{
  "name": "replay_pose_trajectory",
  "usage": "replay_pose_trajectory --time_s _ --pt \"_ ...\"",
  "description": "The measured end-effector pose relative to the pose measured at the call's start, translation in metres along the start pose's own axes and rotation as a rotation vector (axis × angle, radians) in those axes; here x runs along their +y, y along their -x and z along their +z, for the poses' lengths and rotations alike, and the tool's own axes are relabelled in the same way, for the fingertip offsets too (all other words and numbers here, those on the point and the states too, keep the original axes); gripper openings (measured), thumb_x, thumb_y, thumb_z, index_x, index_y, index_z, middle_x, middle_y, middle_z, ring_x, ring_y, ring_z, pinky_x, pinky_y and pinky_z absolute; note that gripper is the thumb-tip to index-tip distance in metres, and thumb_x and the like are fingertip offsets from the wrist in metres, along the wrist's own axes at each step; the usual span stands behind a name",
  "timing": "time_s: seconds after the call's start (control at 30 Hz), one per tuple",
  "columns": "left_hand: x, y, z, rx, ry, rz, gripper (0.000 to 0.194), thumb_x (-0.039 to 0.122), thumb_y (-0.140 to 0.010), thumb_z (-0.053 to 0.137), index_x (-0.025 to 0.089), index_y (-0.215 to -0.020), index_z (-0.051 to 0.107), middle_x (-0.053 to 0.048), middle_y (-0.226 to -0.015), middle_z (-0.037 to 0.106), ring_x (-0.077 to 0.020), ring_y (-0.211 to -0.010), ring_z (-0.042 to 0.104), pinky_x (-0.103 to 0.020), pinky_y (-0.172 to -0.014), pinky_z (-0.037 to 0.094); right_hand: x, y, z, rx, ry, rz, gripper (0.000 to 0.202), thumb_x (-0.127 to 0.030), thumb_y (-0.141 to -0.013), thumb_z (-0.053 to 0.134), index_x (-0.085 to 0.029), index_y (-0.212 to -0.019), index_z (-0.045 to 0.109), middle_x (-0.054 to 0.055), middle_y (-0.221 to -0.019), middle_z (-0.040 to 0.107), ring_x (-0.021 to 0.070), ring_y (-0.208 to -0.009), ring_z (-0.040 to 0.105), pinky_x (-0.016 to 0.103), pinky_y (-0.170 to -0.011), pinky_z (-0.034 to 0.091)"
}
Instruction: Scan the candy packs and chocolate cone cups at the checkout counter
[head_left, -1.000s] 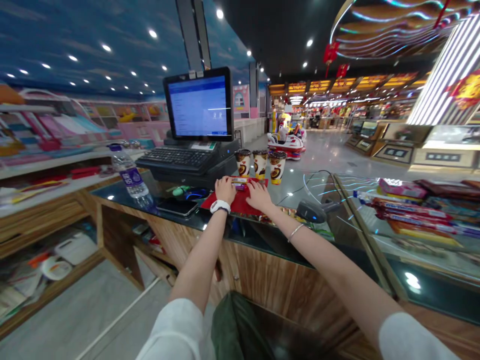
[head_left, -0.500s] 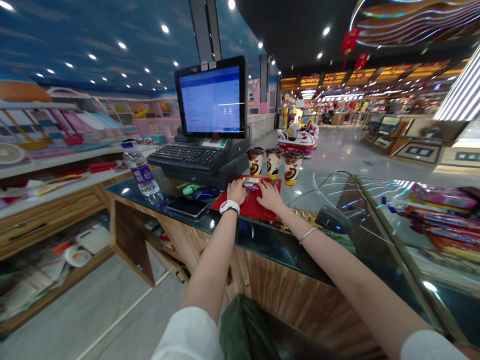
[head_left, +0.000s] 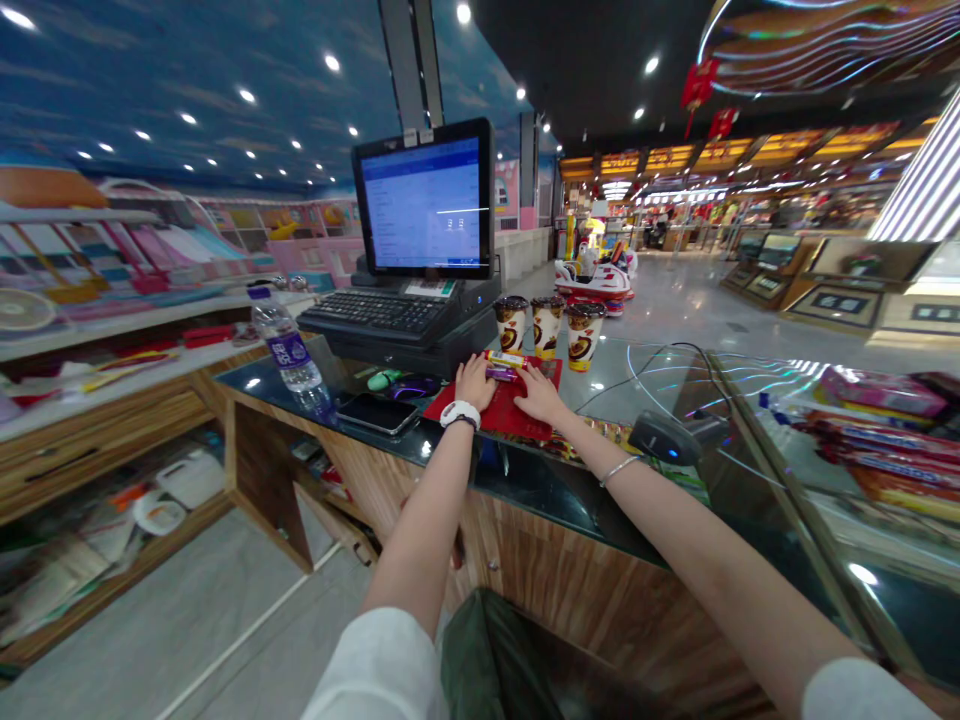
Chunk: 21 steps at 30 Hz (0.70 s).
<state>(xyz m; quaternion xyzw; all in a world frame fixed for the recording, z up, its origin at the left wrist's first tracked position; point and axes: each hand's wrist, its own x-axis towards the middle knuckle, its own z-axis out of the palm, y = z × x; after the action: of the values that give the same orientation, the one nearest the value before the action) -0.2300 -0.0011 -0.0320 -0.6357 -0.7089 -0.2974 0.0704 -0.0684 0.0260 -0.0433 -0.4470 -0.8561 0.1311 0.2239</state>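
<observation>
While 3 cups (head_left: 547,332) stand behind, left hand (head_left: 475,385) and right hand (head_left: 541,396) flank a purple packet (head_left: 501,374), fingers outstretched.

One red sheet (head_left: 508,408) — three cups (head_left: 547,328), one bottle (head_left: 291,352)

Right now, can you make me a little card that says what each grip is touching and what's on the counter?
Left grip: on the red sheet, fingers by the left end of the small packs
Right grip: on the red sheet's right part, fingertips by the packs' right end
Pack colours: yellow and red; purple
Cups: three, lidded, upright, behind the red sheet
Monitor: lit; words too small to read
Keyboard: black, below the monitor
Bottle: purple cap, left of the phone
Phone: lying flat
</observation>
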Motion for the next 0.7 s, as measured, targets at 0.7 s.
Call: replay_pose_trajectory --time_s 0.7 --pt "0.103 0.02 -0.015 0.49 0.171 0.029 0.045 0.032 -0.089 0.06 0.021 -0.132 0.051 -0.011 -0.119 0.062 -0.0249 -0.115 0.057 -0.042 -0.107 0.041 0.024 0.069 -0.072 0.246 -0.117 -0.143 0.072 -0.018 -0.078 0.053 -0.011 -0.148 0.04 0.017 -0.159 0.031 0.0266 -0.15 0.024 0.046 -0.122 0.024"
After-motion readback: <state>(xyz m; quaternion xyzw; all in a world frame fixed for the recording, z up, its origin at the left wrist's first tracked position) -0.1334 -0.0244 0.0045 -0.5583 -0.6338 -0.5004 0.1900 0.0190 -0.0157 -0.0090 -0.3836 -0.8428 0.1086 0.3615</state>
